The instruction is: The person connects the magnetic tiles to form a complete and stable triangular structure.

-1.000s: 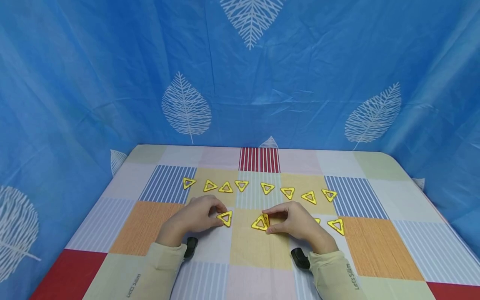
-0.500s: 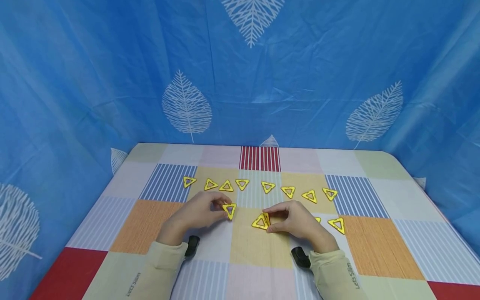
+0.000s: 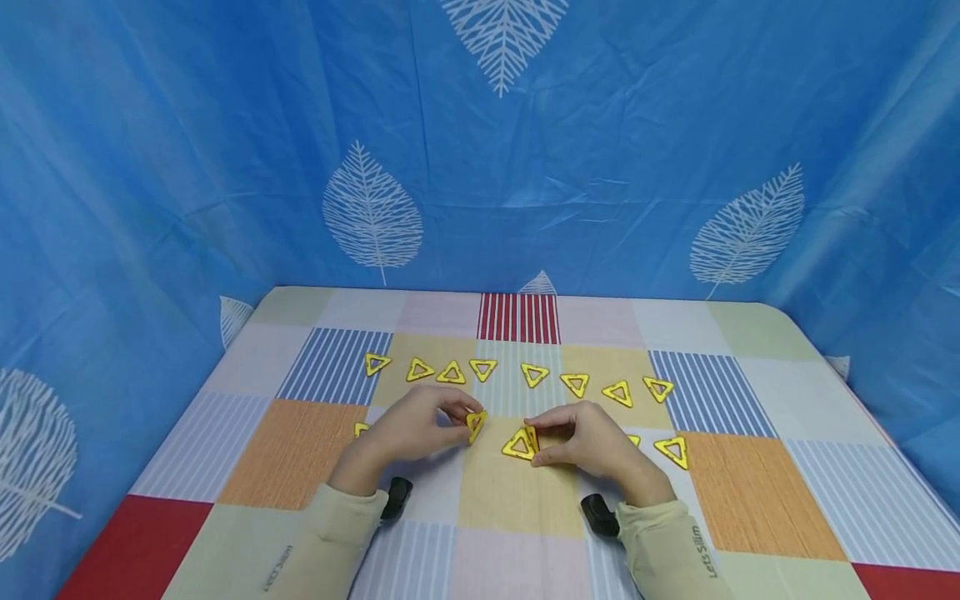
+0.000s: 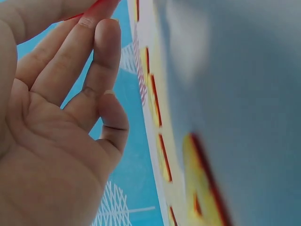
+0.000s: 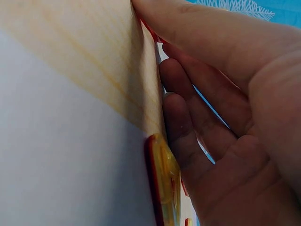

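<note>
In my left hand (image 3: 422,425) a yellow triangular tile (image 3: 476,426) with an open centre is pinched between thumb and fingers, tilted up on edge over the cloth. My right hand (image 3: 587,440) pinches a second triangular tile (image 3: 533,438), stood upright along the edge of a flat triangular tile (image 3: 517,446). A small gap separates the left tile from this pair. In the left wrist view the palm (image 4: 51,155) shows, with only a red edge of the held tile at the top. The right wrist view shows the fingers (image 5: 178,117) down at the cloth.
A row of several yellow triangles (image 3: 574,384) lies across the cloth beyond the hands. One more triangle (image 3: 672,452) lies right of the right hand, with another partly hidden behind that wrist. Part of a triangle (image 3: 361,429) shows left of the left hand. A blue curtain (image 3: 600,167) hangs behind the table.
My left hand has moved right toward the right hand, turning its tile from facing up to nearly edge-on. A triangle at its left has come into view. The right hand stays put.
</note>
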Demonstrator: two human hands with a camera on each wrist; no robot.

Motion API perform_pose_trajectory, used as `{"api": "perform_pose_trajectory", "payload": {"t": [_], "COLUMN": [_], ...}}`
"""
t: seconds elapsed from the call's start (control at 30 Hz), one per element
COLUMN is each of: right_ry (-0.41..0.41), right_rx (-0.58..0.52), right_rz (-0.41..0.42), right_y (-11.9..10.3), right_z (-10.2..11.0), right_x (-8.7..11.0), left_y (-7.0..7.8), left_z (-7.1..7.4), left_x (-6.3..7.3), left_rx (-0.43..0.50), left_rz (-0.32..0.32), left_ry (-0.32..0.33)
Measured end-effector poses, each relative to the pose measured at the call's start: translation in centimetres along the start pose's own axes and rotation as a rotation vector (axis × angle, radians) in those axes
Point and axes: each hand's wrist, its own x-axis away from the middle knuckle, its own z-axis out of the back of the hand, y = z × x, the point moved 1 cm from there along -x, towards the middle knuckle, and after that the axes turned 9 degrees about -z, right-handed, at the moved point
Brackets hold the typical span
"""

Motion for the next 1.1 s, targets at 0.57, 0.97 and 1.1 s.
{"api": "perform_pose_trajectory", "payload": {"t": [0.57,0.97,1.1], "right_ry": [0.007,0.018,0.013], "right_rx": [0.006,0.023,0.019], "right_rz": [0.034,0.046,0.047], "right_y": [-0.1,-0.1,-0.1], "right_z": [0.2,-0.1,-0.1], "right_x": [0.1,-0.2,-0.2], "left_y": [1.4,2.0,2.1], "left_z": [-2.9,-3.4,-3.5], "left_x": [-3.5,-3.7,-3.8], "left_rx": [0.046,0.037,0.037], "left_rz": [0.035,0.060,0.054], "left_ry": [-0.091,-0.117,-0.114]}}
